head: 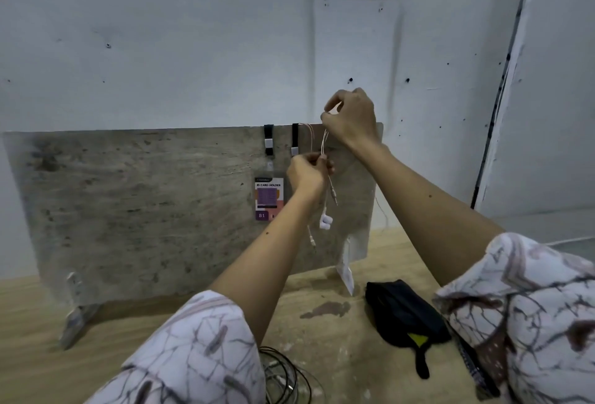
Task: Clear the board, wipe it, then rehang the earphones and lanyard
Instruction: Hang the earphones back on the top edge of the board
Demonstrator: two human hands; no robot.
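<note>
A grey, stained board (pixel 145 204) stands upright on two feet on the wooden table. A black lanyard (pixel 269 139) hangs over its top edge with an ID card holder (pixel 269 197) dangling below. My right hand (pixel 352 117) pinches the white earphone cable at the board's top right edge. My left hand (pixel 307 173) pinches the same cable lower down, in front of the board. The white earbuds (pixel 325 221) and a jack plug dangle below my left hand.
A black cloth pouch (pixel 405 316) with a yellow patch lies on the wooden table (pixel 322 355) at the right. A coil of thin dark cables (pixel 286 374) lies at the front edge. A white wall stands behind the board.
</note>
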